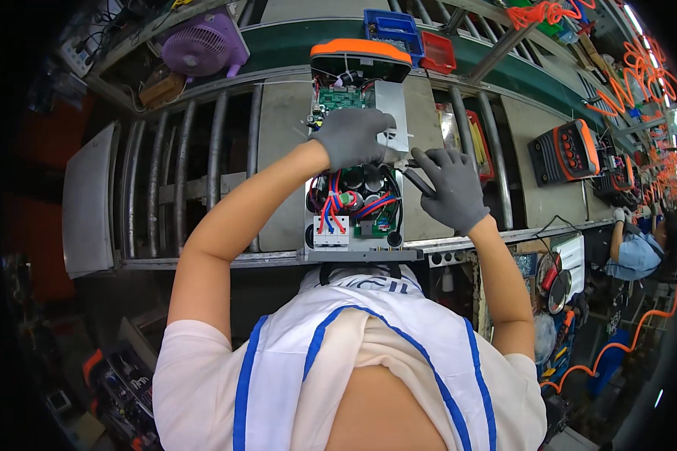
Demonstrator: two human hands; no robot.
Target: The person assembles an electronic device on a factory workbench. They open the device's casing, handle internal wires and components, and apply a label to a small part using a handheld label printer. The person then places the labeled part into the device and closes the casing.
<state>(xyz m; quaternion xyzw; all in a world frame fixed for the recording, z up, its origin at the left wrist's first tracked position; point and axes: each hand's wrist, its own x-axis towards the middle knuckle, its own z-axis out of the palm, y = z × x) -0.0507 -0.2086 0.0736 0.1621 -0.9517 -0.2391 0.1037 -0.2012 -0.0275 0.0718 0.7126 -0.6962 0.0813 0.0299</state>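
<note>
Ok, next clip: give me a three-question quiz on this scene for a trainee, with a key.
1. Multiple choice: Which grip holds the dark-handled tool?
A) left
B) right
C) neither
2. True or false: In the picture, the purple fan is left of the blue bin.
3. Fill in: At the near end of the open unit, red and ____ wires run to the white block.

Key:
1. B, the right grip
2. True
3. blue
</note>
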